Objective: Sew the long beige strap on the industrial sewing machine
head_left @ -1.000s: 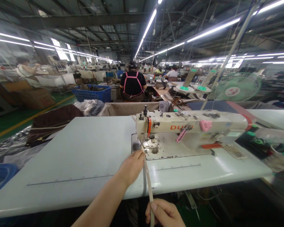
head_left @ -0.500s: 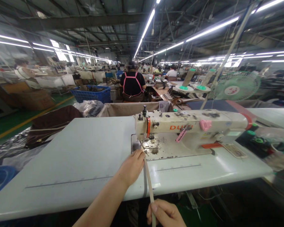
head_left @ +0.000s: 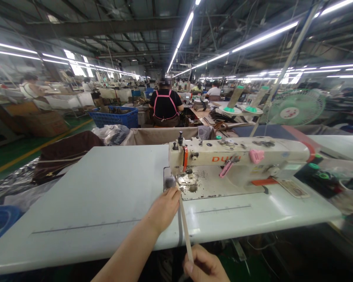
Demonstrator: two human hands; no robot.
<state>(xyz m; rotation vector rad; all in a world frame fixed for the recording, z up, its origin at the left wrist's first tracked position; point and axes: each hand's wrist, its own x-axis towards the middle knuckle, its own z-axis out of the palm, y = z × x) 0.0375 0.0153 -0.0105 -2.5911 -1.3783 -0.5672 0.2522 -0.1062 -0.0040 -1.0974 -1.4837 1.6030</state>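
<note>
A narrow beige strip [head_left: 184, 223] runs from under the needle area of the sewing machine [head_left: 238, 156] down over the table's front edge. My left hand [head_left: 166, 205] is closed on the strip close to the presser foot, its fingertips pressed together on it. Below the table edge, my right hand [head_left: 204, 264] pinches the same strip between thumb and fingers. Between the two hands the strip is stretched fairly straight. The strip's far end, at the needle, is hidden by my left fingers.
The white sewing table [head_left: 114, 176] has a printed ruler line. Behind it stand a beige fabric bin [head_left: 153, 136] and a blue crate [head_left: 114, 116]. A person [head_left: 165, 103] in a pink-strapped apron sits ahead. A green fan [head_left: 295, 109] and thread cones [head_left: 235, 98] are at right.
My right hand has shifted slightly, with its thumb turned lower along the strip. My left hand stays at the same spot by the presser foot.
</note>
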